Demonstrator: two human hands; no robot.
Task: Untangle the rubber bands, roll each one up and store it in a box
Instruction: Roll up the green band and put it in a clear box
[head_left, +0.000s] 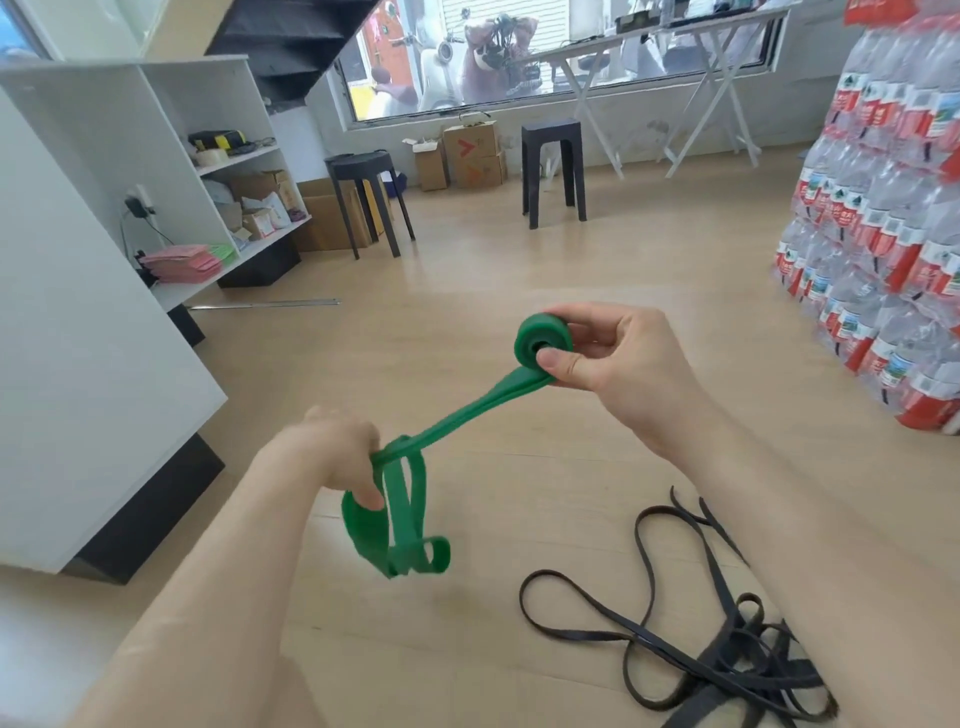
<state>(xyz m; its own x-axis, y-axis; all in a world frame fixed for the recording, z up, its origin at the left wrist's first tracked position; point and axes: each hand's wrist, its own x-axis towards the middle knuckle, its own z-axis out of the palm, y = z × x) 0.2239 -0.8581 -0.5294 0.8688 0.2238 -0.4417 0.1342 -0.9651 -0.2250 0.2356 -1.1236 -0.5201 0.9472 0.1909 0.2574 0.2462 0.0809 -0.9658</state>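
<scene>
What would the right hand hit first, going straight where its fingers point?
The right hand pinches the green roll; beyond it, leftward, the way looks free until perhaps the white cabinet; depth unclear.

A single wide-angle view from the person's head looks forward and down across a wooden floor (467, 270). The left hand (332, 452) and right hand (613, 364), joined by a green rubber band (467, 414), sit close at centre. The window (405, 62) lies far ahead, and straight lines bow at the edges.
</scene>
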